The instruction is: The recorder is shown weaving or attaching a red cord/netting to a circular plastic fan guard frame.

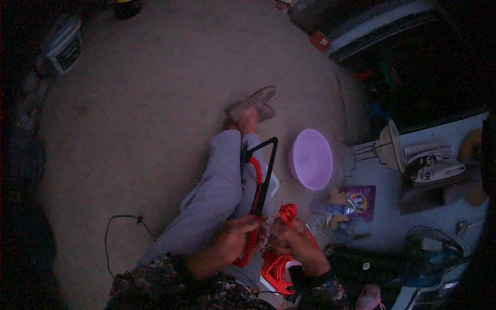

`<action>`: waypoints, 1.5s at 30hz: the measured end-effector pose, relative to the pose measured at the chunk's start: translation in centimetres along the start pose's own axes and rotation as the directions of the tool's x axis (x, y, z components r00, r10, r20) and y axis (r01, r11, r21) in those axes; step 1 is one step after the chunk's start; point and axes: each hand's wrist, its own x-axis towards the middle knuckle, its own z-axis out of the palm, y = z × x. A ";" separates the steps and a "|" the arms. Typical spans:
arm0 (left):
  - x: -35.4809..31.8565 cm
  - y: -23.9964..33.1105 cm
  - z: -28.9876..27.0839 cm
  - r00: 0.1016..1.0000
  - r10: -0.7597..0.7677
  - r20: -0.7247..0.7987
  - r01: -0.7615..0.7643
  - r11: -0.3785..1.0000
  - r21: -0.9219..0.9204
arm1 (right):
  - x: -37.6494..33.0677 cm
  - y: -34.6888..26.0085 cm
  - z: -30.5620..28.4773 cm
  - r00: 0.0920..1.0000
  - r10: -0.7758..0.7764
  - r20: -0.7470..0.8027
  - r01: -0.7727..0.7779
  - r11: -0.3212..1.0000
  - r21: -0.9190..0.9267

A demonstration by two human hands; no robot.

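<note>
My left hand (230,240) is closed around the lower end of a black angular frame (267,183), which stands up over my legs. Red cord (257,178) covers one curved side of this frame and hangs on below my fingers. Close beside it, my right hand (299,242) is closed on red cord, with a small red bundle (288,213) poking out above the fingers. More red cord lies in a looped skein (277,271) beneath that hand, near a white and black item I cannot make out. The dim light hides my fingertips.
A pink-purple basin (311,160) stands on the floor right of my legs. Further right are a purple packet (361,202), a pale round-topped stool (390,147) and dark clutter. A thin black cable (108,243) loops at lower left. A whitish box (64,46) sits far left.
</note>
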 end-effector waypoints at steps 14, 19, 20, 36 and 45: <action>-0.7 2.9 -0.2 0.991 -0.133 -0.025 0.131 0.990 -0.051 | 2.3 3.8 -4.7 0.998 -0.061 0.007 0.059 0.985 0.162; -1.4 4.2 0.8 0.971 -0.112 -0.211 0.155 0.968 0.196 | 3.6 3.5 -5.0 0.979 -0.197 -0.056 0.190 0.976 -0.110; -1.7 4.9 1.0 0.959 -0.086 -0.270 0.177 0.927 0.331 | 3.9 3.5 -5.1 0.966 -0.248 -0.076 0.230 0.954 -0.195; -2.2 7.5 4.5 0.873 0.486 0.053 -0.214 0.282 0.935 | 5.3 4.6 -5.9 0.931 -0.365 -0.033 0.355 0.920 -0.168; -2.3 7.9 3.7 0.896 0.444 -0.035 -0.121 0.317 0.941 | 7.3 5.5 -6.6 0.905 -0.426 -0.010 0.424 0.901 -0.094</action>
